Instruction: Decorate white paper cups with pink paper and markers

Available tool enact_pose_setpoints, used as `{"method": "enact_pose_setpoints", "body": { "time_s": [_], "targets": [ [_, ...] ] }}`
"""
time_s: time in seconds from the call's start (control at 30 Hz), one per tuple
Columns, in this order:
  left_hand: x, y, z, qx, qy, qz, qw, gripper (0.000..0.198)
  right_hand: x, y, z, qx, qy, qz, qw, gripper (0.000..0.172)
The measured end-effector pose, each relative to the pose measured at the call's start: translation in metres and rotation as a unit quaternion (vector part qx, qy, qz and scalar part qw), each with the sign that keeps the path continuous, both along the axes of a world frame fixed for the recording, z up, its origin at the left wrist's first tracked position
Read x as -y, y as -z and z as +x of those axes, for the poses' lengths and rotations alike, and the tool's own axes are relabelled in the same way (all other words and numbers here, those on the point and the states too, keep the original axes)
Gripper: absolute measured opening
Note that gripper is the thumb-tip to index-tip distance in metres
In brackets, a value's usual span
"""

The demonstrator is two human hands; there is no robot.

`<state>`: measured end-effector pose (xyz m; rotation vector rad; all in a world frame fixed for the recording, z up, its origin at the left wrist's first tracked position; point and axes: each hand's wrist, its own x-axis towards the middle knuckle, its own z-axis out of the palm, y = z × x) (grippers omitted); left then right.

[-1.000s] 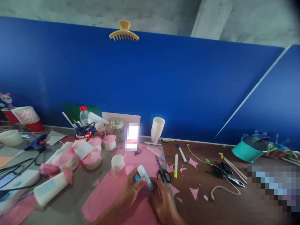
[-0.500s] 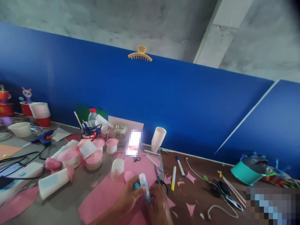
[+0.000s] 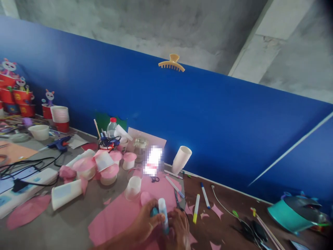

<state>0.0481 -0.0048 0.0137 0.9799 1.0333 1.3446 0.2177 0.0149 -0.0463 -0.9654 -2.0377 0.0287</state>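
My left hand (image 3: 147, 222) is closed round a glue stick (image 3: 163, 212), white at the top and light blue below, held nearly upright. A teal piece (image 3: 155, 211), perhaps its cap, shows behind the left fingers. My right hand (image 3: 179, 227) has curled fingers beside the stick's lower end; what they hold is hidden. Under both hands lies pink paper (image 3: 111, 218). Just beyond them are a pink paper disc (image 3: 146, 198) and a white paper cup (image 3: 133, 187). Dark-handled scissors (image 3: 178, 201) lie by my right hand, partly covered by it.
Pink-topped cups (image 3: 84, 166) cluster at left, near a power strip (image 3: 31, 194) with cables and a blue glue gun (image 3: 59, 143). A lit phone (image 3: 153, 159) leans at the back beside a tall cup (image 3: 182, 159). Markers (image 3: 196, 208) and pink scraps lie right, before a teal container (image 3: 293, 211).
The view has turned left, so the scene sits farther right and more red cups show at the left. Both hands stay at the glue stick with nearly the same grip.
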Motion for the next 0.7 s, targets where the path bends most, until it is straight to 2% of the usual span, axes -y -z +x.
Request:
{"method": "enact_pose_setpoints", "body": {
  "time_s": [0.1, 0.17, 0.23, 0.33, 0.43, 0.5, 0.57, 0.7],
  "targets": [
    [0.000, -0.003, 0.001, -0.020, 0.004, -0.007, 1.000, 0.058, 0.003, -0.006, 0.002, 0.010, 0.005, 0.001, 1.000, 0.018],
    [-0.001, -0.003, 0.001, -0.005, 0.006, -0.007, 1.000, 0.062, 0.004, -0.008, 0.004, 0.016, -0.010, -0.009, 1.000, 0.029],
    [-0.002, -0.001, 0.002, 0.016, 0.000, -0.005, 1.000, 0.067, 0.003, -0.009, 0.004, 0.021, -0.026, -0.019, 0.999, 0.033],
    [-0.002, 0.001, 0.002, 0.020, -0.004, 0.000, 1.000, 0.068, 0.001, -0.007, 0.002, 0.018, -0.031, -0.009, 0.999, 0.023],
    [0.001, 0.001, 0.003, 0.007, 0.007, -0.001, 1.000, 0.065, 0.002, -0.007, 0.000, 0.015, -0.002, 0.021, 1.000, 0.013],
    [0.002, 0.001, 0.003, 0.003, 0.011, -0.004, 1.000, 0.063, 0.004, -0.008, 0.000, 0.021, 0.021, 0.028, 0.999, 0.013],
    [0.002, 0.001, 0.003, 0.000, 0.010, -0.001, 1.000, 0.059, 0.006, -0.011, -0.001, 0.027, 0.027, 0.019, 0.999, 0.020],
    [0.000, 0.004, 0.002, 0.013, -0.005, 0.013, 1.000, 0.051, 0.007, -0.011, 0.000, 0.026, -0.012, 0.004, 1.000, 0.041]
  ]
}}
